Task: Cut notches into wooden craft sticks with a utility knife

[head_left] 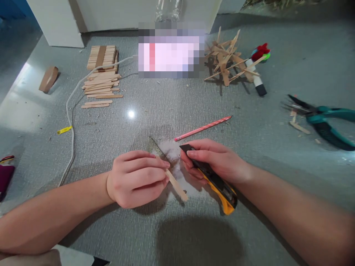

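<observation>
My left hand [140, 179] pinches a wooden craft stick [177, 186], whose near end points down and to the right. A thin, dark ruler-like strip [155, 145] shows beyond my fingertips; its other end is hidden. My right hand [212, 159] is wrapped round a yellow and black utility knife [215, 180], thumb on top, with the dark blade tip pointing up and left, apart from the stick. Between and below the hands lies a whitish patch [170, 147] on the grey surface. Just beyond it rests a pink pencil [203, 128].
Bundled craft sticks [102, 57] and loose sticks [101, 85] lie far left, beside a white cable [69, 111]. A blurred bright screen [172, 57] sits at the back. Right of it are a stick tangle [226, 61] and marker [256, 79]; teal pliers [323, 120] lie far right.
</observation>
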A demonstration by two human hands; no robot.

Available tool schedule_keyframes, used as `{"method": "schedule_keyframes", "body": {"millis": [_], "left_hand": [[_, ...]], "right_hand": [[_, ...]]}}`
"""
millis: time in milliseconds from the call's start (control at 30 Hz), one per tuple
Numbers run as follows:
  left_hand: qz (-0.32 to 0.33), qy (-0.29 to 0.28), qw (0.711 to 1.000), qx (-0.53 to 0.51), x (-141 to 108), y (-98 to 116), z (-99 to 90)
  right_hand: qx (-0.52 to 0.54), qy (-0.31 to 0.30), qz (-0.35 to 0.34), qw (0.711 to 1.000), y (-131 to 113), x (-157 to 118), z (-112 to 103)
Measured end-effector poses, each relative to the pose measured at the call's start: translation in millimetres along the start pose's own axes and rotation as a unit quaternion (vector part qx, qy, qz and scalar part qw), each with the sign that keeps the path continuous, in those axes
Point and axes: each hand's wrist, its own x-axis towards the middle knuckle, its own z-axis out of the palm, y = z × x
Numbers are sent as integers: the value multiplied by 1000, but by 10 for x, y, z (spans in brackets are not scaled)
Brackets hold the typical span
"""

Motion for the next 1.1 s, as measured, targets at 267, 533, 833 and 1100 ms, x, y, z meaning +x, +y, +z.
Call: {"method": "schedule_keyframes", "body": {"millis": [267, 533, 833, 1100], "left_hand": [[48, -29, 998, 36, -20, -42, 3], [66, -80, 993, 58, 57, -20, -67], [46, -102, 994, -13, 24, -62, -62], [-70, -101, 990, -66, -39, -116, 100]], "right_hand": [[-5, -4, 3, 1000, 7, 2, 2], [-10, -16, -1, 1000, -1, 7, -3], [-5, -15, 2, 1000, -25, -10, 19], [-89, 30, -45, 995, -106, -26, 12]]}}
